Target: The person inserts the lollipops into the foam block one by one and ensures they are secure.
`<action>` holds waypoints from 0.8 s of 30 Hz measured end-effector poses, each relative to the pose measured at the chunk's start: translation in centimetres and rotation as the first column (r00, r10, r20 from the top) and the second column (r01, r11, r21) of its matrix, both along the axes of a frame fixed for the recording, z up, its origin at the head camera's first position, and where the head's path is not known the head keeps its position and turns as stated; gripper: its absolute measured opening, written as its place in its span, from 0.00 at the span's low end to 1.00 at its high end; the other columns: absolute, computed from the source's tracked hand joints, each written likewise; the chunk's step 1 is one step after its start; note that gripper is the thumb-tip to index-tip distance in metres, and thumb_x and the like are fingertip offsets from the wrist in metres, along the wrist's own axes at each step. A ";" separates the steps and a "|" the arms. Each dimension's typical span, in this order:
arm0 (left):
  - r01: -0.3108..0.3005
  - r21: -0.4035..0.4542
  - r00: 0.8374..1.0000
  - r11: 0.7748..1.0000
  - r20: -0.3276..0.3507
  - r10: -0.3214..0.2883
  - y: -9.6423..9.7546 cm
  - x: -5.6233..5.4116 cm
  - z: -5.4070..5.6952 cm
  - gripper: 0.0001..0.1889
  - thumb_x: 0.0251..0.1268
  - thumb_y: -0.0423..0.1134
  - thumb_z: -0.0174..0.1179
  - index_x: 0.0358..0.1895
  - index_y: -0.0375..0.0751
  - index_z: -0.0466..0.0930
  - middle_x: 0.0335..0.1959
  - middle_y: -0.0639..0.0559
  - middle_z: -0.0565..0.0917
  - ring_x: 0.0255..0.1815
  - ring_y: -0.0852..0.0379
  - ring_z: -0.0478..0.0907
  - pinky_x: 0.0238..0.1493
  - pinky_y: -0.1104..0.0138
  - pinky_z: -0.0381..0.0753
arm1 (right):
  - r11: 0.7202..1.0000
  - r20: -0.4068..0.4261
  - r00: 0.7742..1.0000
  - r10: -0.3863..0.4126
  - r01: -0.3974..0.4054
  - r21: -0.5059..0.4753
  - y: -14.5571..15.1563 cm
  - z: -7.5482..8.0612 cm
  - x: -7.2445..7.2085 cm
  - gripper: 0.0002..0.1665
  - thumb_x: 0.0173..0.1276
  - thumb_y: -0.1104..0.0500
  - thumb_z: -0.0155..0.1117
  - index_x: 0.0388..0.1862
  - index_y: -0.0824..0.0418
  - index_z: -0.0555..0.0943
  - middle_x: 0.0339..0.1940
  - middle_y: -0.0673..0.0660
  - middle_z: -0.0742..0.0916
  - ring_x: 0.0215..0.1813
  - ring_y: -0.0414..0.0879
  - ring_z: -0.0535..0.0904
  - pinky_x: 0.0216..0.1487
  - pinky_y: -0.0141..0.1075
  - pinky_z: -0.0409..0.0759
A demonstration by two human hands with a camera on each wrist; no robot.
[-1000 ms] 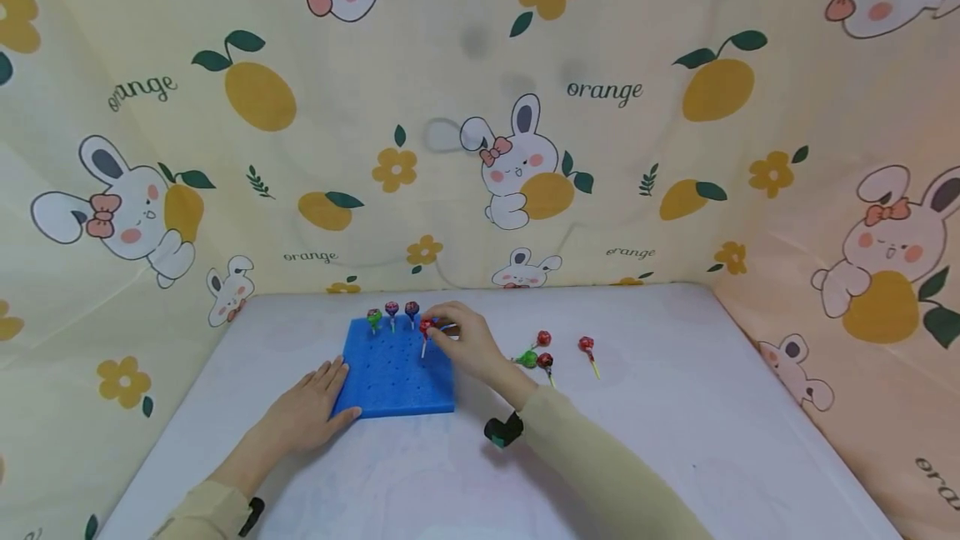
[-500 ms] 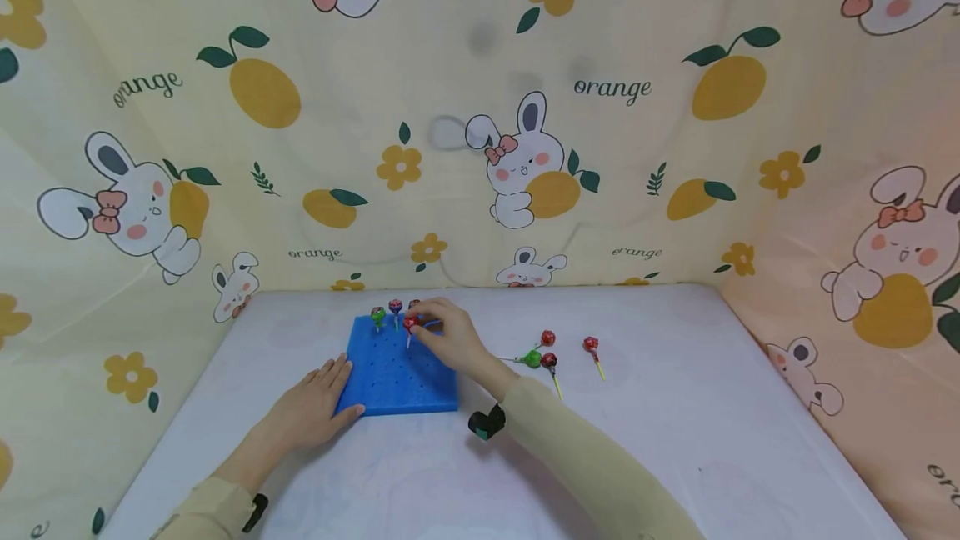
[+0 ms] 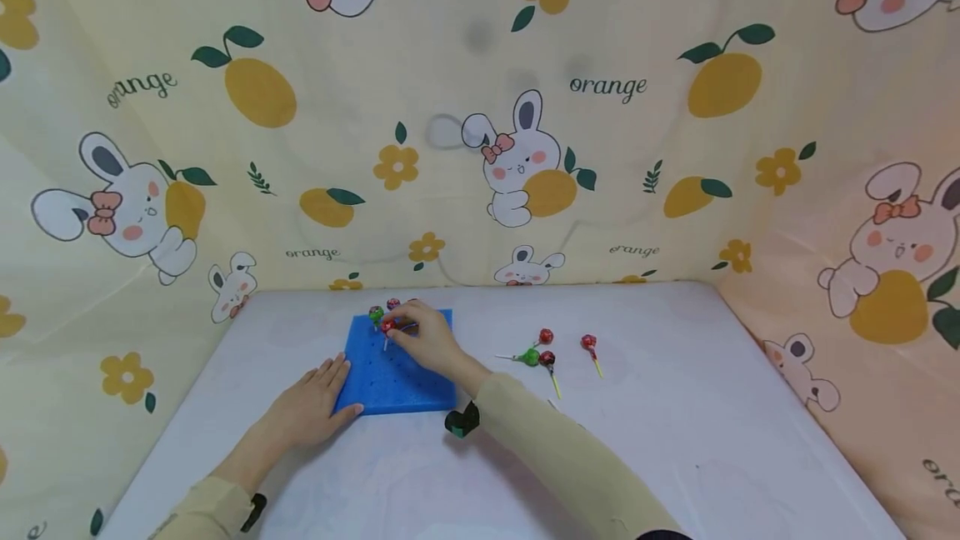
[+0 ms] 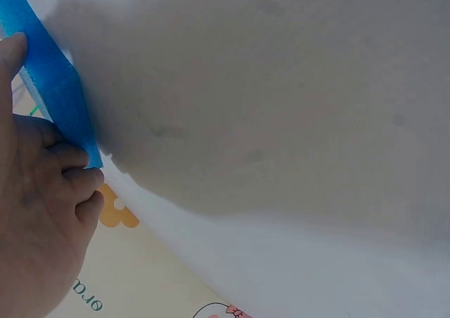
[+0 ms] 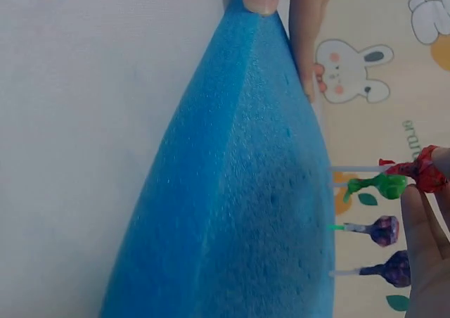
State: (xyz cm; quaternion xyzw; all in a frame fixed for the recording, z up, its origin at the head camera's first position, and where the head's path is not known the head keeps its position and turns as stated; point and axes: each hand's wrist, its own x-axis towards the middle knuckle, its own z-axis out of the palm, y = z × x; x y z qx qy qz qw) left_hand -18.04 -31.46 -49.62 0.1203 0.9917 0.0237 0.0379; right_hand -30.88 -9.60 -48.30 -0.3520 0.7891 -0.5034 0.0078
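A blue foam board (image 3: 405,397) dotted with small holes lies on the table. My right hand (image 3: 429,346) pinches a red-wrapped lollipop (image 5: 423,170) by its candy head over the board's back part, stick pointing down. In the right wrist view, a green lollipop (image 5: 391,185) and two dark purple ones, the nearer lollipop (image 5: 397,269) and the farther lollipop (image 5: 384,231), stand upright along the board's far edge. The right hand partly hides this row in the head view. My left hand (image 3: 309,408) rests against the board's left edge, thumb at the front left corner.
Right of the board lie several loose lollipops: a green one (image 3: 530,357), a dark red one (image 3: 547,360), a red one (image 3: 546,336) and, farther right, another red one (image 3: 588,343). A patterned cloth (image 3: 457,65) surrounds the white table (image 3: 645,440) at the back and sides.
My right hand has moved left across the back of the board with the red lollipop, toward the green one. My left hand has stayed at the board's left edge.
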 end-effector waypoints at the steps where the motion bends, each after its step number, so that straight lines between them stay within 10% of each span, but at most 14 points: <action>1: -0.002 0.000 1.000 1.000 0.002 0.002 -0.1 0.0 -0.1 0.44 0.77 0.60 0.56 0.76 0.22 0.61 0.78 0.25 0.61 0.78 0.28 0.60 0.76 0.38 0.64 | 1.000 -0.001 1.000 0.000 0.000 0.005 -0.2 0.0 0.0 0.14 0.77 0.61 0.67 0.59 0.59 0.85 0.54 0.52 0.85 0.54 0.41 0.84 0.55 0.27 0.84; 24: 0.008 0.012 1.000 1.000 -0.001 -0.008 -0.1 0.1 0.0 0.44 0.77 0.60 0.57 0.76 0.22 0.62 0.78 0.25 0.62 0.77 0.28 0.62 0.74 0.38 0.66 | 0.998 0.027 0.998 -0.058 0.058 0.029 -2.3 -0.6 -0.5 0.13 0.76 0.62 0.67 0.57 0.55 0.87 0.57 0.52 0.86 0.53 0.39 0.84 0.53 0.27 0.84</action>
